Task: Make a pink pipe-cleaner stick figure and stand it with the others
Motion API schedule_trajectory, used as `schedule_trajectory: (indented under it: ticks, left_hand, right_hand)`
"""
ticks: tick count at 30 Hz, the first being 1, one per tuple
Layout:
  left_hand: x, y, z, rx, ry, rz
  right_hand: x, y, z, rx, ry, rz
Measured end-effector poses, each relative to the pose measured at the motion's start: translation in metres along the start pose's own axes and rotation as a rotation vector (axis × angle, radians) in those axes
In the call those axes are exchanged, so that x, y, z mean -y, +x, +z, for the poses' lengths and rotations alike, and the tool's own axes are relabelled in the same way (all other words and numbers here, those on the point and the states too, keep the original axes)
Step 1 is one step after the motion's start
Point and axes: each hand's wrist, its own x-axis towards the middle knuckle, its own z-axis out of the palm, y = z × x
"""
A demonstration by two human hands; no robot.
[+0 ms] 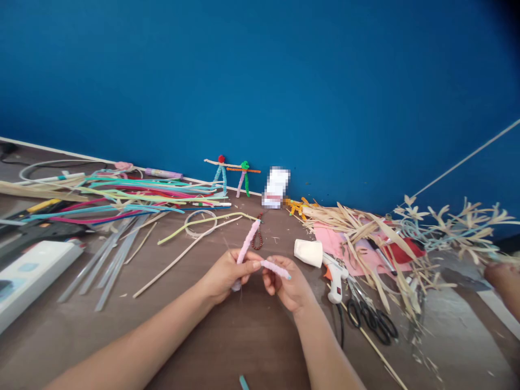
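My left hand (226,275) is closed around a pale pink pipe-cleaner-wrapped stick (247,244), which tilts up and to the right. A second pink wrapped length (277,268), with a bluish tip, lies along the fingers of my right hand (290,290), whose fingertips are curled in a pinch around it. The two pink lengths come close together at my left thumb; whether they join is hidden there. Behind them a brown bead loop (257,238) lies on the table. Two pipe-cleaner figures, one red-headed (221,172) and one green-headed (245,179), stand against the blue wall.
Colored pipe cleaners (134,201), clear glue sticks (116,265) and a white power strip (34,276) lie left. Right are a paper cup (307,253), a glue gun (336,281), black-handled scissors (372,320) and dried husk strips (345,219). Another person's hand (504,279) shows far right.
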Motion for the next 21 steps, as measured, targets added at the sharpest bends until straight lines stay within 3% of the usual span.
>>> schedule_trajectory:
  ticks: [3, 8, 13, 21]
  left_hand:
    - [0.004, 0.002, 0.002, -0.138, -0.023, 0.032]
    - [0.004, 0.003, 0.001, -0.293, 0.182, 0.113]
    - [0.0, 0.001, -0.005, -0.299, 0.513, 0.244]
    - [-0.007, 0.001, -0.012, -0.111, 0.8, 0.157]
  right_hand:
    - [-0.006, 0.001, 0.006, -0.046, -0.133, -0.045]
    - [-0.009, -0.005, 0.016, -0.072, -0.597, -0.208]
    - [0.0, -0.015, 0.015, -0.19, -0.976, -0.412]
    - [0.018, -0.018, 0.007, -0.272, -1.112, -0.56]
